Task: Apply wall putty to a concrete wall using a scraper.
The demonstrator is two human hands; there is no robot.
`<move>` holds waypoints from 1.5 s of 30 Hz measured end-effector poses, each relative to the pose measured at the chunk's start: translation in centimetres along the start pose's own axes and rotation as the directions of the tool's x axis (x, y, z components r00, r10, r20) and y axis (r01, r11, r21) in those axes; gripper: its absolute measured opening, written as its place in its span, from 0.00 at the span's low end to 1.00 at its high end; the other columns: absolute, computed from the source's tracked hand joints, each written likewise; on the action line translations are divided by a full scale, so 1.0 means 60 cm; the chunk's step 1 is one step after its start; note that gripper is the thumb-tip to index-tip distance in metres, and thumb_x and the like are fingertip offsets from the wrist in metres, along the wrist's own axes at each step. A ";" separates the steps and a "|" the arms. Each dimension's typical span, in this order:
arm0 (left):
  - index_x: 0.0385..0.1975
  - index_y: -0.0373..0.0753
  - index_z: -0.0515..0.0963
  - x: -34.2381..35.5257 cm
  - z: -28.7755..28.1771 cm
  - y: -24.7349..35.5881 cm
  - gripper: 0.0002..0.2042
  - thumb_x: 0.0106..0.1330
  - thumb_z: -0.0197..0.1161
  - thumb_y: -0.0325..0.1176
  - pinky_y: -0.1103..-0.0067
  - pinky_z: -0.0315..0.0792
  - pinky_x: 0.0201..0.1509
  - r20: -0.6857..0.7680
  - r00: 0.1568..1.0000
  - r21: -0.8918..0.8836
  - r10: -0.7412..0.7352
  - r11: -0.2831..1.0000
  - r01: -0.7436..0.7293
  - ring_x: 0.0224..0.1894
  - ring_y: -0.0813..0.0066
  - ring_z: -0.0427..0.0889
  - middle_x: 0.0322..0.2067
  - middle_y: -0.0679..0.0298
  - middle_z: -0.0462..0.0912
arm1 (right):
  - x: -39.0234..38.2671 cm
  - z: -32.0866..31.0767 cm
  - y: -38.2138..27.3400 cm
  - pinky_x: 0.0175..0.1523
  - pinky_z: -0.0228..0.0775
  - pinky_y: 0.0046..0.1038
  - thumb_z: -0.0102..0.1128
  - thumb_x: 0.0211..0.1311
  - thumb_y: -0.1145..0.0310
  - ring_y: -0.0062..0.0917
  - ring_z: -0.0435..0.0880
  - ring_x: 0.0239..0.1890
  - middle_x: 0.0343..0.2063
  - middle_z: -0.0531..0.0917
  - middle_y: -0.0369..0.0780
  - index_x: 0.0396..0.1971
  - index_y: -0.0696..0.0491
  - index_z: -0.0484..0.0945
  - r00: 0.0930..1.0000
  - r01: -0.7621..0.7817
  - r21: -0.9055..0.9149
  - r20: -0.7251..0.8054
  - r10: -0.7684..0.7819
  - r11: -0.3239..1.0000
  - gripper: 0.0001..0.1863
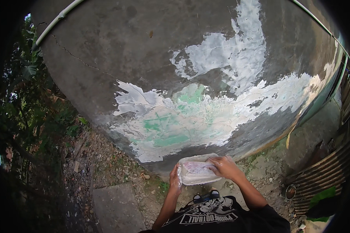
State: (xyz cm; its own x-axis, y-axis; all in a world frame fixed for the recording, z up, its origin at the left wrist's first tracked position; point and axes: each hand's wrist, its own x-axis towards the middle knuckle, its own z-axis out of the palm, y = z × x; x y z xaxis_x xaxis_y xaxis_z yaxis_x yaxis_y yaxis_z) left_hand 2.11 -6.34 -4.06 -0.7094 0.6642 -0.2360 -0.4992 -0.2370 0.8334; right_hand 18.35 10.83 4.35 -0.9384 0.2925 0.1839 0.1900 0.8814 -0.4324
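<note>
Low in front of my body, a white, shallow rectangular tray (198,181) is held up near the foot of the wall. My left hand (175,178) is closed around its left end, with white smears on the fingers. My right hand (224,167) is at the right end, its fingers curled over the inside. A pale, slightly pinkish flat piece (196,168) lies in the tray by those fingers. What the right fingers grip is partly hidden. Beyond the tray, white putty (260,101) covers part of the grey wall (105,42), with green patches (163,128) showing.
A long crack runs down the wall's left part. Pale pipes (58,17) border its upper edge. Stony ground and a concrete slab (116,207) lie at lower left, with plants (27,97) beyond. Rusty corrugated sheets (319,178) stand at right. My sandalled feet (206,196) are below the tray.
</note>
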 end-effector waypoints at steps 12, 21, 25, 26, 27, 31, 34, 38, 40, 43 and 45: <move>0.51 0.35 0.72 -0.032 0.030 0.061 0.18 0.72 0.49 0.42 0.81 0.76 0.44 -0.003 0.999 -0.056 0.041 0.998 -0.041 0.40 0.80 0.80 0.42 0.65 0.80 | 0.052 -0.091 -0.035 0.36 0.75 0.36 0.56 0.53 0.72 0.40 0.81 0.32 0.38 0.81 0.42 0.46 0.49 0.79 0.932 0.329 0.065 0.139 -0.335 0.942 0.18; 0.50 0.34 0.73 -0.052 -0.014 0.054 0.18 0.72 0.48 0.43 0.82 0.75 0.44 -0.131 0.986 -0.012 0.103 0.994 -0.105 0.40 0.82 0.79 0.40 0.65 0.80 | 0.059 -0.115 -0.074 0.37 0.74 0.33 0.50 0.41 0.83 0.40 0.80 0.31 0.33 0.80 0.48 0.41 0.53 0.82 0.988 0.103 0.348 0.070 -0.136 0.932 0.24; 0.50 0.34 0.73 -0.060 -0.023 0.049 0.19 0.72 0.49 0.43 0.81 0.75 0.44 -0.122 0.987 -0.043 0.102 0.993 -0.108 0.39 0.82 0.79 0.40 0.65 0.80 | 0.053 -0.108 -0.073 0.46 0.72 0.35 0.48 0.38 0.83 0.43 0.79 0.35 0.36 0.81 0.50 0.46 0.50 0.80 0.983 0.120 0.281 0.098 -0.152 0.952 0.30; 0.50 0.34 0.73 -0.062 -0.023 0.049 0.19 0.72 0.49 0.43 0.81 0.75 0.44 -0.125 0.987 -0.045 0.106 0.993 -0.112 0.39 0.82 0.79 0.40 0.65 0.80 | 0.055 -0.110 -0.072 0.50 0.71 0.34 0.48 0.37 0.82 0.42 0.79 0.37 0.37 0.81 0.49 0.48 0.47 0.80 0.975 0.091 0.261 0.171 -0.139 0.961 0.32; 0.50 0.34 0.73 -0.065 -0.022 0.049 0.19 0.72 0.48 0.43 0.81 0.75 0.44 -0.131 0.985 -0.054 0.110 0.992 -0.117 0.39 0.82 0.79 0.40 0.65 0.80 | 0.057 -0.117 -0.073 0.50 0.71 0.34 0.48 0.37 0.82 0.42 0.79 0.37 0.37 0.81 0.49 0.48 0.47 0.80 0.975 0.096 0.260 0.172 -0.144 0.961 0.32; 0.51 0.33 0.72 -0.075 -0.023 0.055 0.19 0.72 0.48 0.43 0.81 0.76 0.44 -0.160 0.981 -0.044 0.105 0.993 -0.113 0.39 0.80 0.79 0.40 0.64 0.80 | 0.066 -0.126 -0.059 0.50 0.72 0.34 0.55 0.39 0.81 0.41 0.78 0.40 0.40 0.82 0.45 0.51 0.42 0.78 0.923 0.157 0.185 0.323 -0.211 0.970 0.33; 0.51 0.33 0.71 -0.081 -0.022 0.058 0.19 0.72 0.48 0.43 0.80 0.76 0.44 -0.159 0.984 -0.122 0.084 0.987 -0.104 0.40 0.79 0.80 0.41 0.63 0.80 | 0.073 -0.124 -0.050 0.52 0.70 0.36 0.59 0.40 0.80 0.38 0.76 0.45 0.41 0.81 0.42 0.51 0.40 0.79 0.906 0.219 0.161 0.332 -0.262 0.962 0.32; 0.53 0.34 0.71 -0.082 -0.026 0.055 0.20 0.72 0.48 0.44 0.79 0.76 0.46 -0.134 0.988 -0.130 0.074 0.987 -0.092 0.41 0.78 0.80 0.42 0.62 0.80 | 0.061 -0.101 -0.029 0.56 0.68 0.41 0.67 0.41 0.74 0.40 0.74 0.52 0.45 0.79 0.40 0.44 0.38 0.83 0.842 0.537 -0.239 0.095 -0.531 0.809 0.25; 0.53 0.34 0.71 -0.079 -0.033 0.044 0.20 0.72 0.48 0.44 0.80 0.76 0.47 -0.159 0.984 -0.077 0.084 0.992 -0.097 0.43 0.78 0.80 0.43 0.63 0.80 | 0.065 -0.096 -0.042 0.55 0.69 0.41 0.70 0.39 0.69 0.43 0.74 0.52 0.49 0.77 0.41 0.38 0.44 0.84 0.848 0.529 -0.156 0.083 -0.523 0.834 0.19; 0.53 0.34 0.71 -0.079 -0.030 0.040 0.20 0.72 0.48 0.44 0.80 0.75 0.47 -0.169 0.981 -0.079 0.093 0.991 -0.108 0.43 0.79 0.79 0.43 0.63 0.80 | 0.074 -0.095 -0.059 0.43 0.74 0.33 0.65 0.46 0.68 0.33 0.78 0.42 0.43 0.78 0.37 0.34 0.47 0.83 0.772 0.621 -0.170 -0.036 -0.635 0.765 0.11; 0.53 0.34 0.71 -0.081 -0.022 0.044 0.20 0.72 0.48 0.44 0.81 0.75 0.47 -0.173 0.981 -0.084 0.088 0.991 -0.103 0.43 0.80 0.79 0.43 0.63 0.80 | 0.068 -0.081 -0.053 0.38 0.76 0.33 0.62 0.52 0.68 0.36 0.81 0.39 0.36 0.81 0.37 0.36 0.50 0.82 0.856 0.516 -0.128 0.092 -0.508 0.847 0.11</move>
State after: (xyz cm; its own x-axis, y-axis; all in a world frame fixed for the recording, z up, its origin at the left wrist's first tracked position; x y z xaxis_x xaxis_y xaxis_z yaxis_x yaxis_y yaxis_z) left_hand 3.58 -11.11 -1.39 -0.8256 0.5082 -0.2450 -0.4633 -0.3630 0.8085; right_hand 15.30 11.06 10.79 -0.9266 -0.2317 0.2963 -0.2868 0.9449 -0.1580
